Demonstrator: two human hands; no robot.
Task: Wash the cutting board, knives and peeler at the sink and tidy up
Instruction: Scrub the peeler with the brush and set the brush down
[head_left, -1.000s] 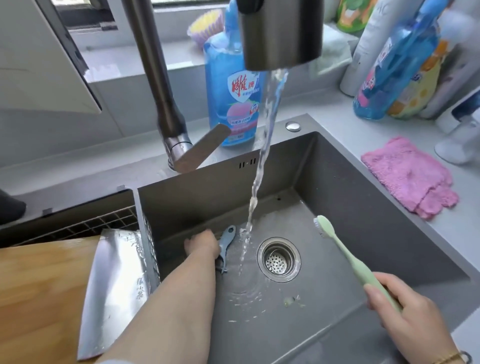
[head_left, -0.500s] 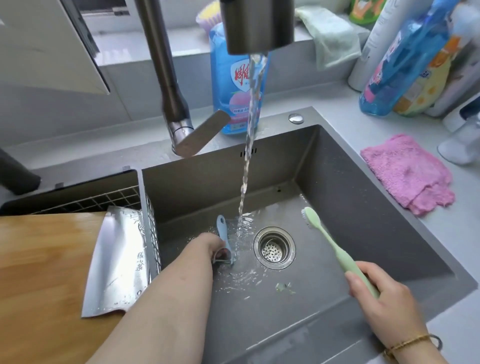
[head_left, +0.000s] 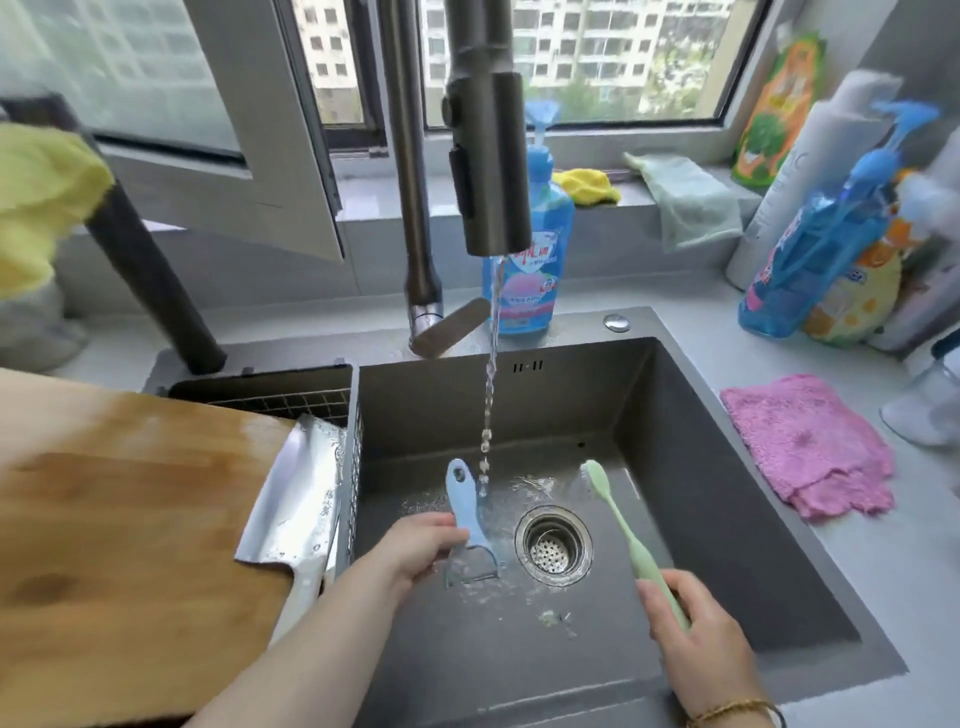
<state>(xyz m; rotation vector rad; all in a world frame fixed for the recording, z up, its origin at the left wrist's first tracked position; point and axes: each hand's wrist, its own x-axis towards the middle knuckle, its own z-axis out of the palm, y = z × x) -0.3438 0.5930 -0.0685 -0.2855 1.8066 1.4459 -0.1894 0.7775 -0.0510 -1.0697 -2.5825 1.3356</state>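
Holding the peeler (head_left: 465, 504) near its blade end, your left hand (head_left: 415, 545) had its fingers curled round the blue handle, down in the sink (head_left: 727, 519). The handle's tip pointed away from you, and the water (head_left: 488, 415) fell just beside it, a little past your fingers. Your right hand (head_left: 691, 623) gripped the low end of a green brush (head_left: 618, 525), with the bristles pointing away from that hand. The drain (head_left: 554, 544) sat between your two hands.

The peeler looked light, stiff and wet, so I think it would slip easily. The safest place to hold it was the plastic handle, away from the sharp blade, which sat right by your left fingers. The brush looked thin and a bit bendy, so a hold nearer its middle might have scrubbed harder.

Left of your left arm, the wet knife (head_left: 296, 493) lay flat on the board (head_left: 130, 519). It looked heavy and sharp, and was best taken by its handle, which your arm partly hid. The board looked big, hard and heavy, a job for both hands.
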